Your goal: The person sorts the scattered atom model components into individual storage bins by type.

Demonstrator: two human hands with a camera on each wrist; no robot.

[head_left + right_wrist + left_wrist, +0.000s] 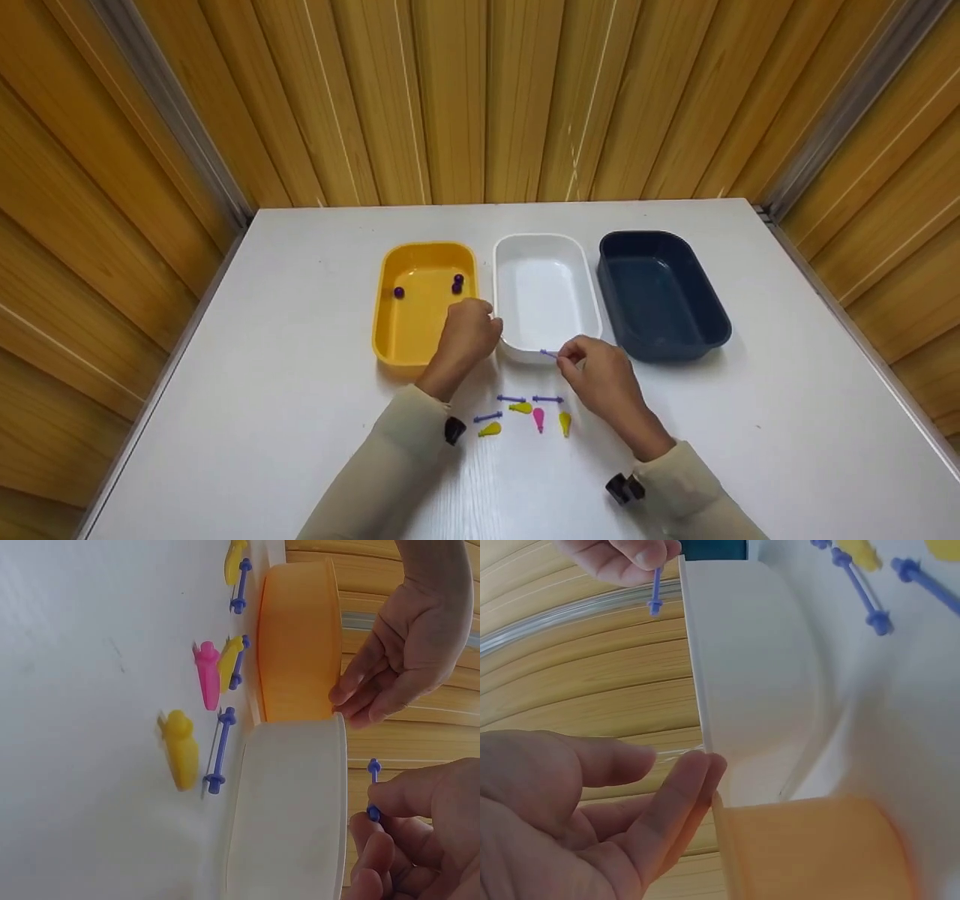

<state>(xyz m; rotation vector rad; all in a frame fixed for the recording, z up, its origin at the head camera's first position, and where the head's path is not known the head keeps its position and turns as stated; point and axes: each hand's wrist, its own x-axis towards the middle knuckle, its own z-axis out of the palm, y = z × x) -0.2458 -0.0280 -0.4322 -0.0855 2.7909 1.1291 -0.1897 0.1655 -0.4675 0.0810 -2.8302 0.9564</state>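
My right hand pinches a small purple rod with knobbed ends between thumb and finger, over the near rim of the white tray. One end of the rod sticks out past the fingertips. My left hand is above the right side of the yellow tray. Its thumb stands apart from the loosely bent fingers, and nothing lies between them. In the left wrist view the left fingertips are right at the rims where the white and yellow trays meet.
In front of the trays lie three more purple rods, three yellow pin-shaped pieces and a pink one. The yellow tray holds three dark purple beads. A dark blue tray stands at the right. Wood-patterned walls enclose the white table.
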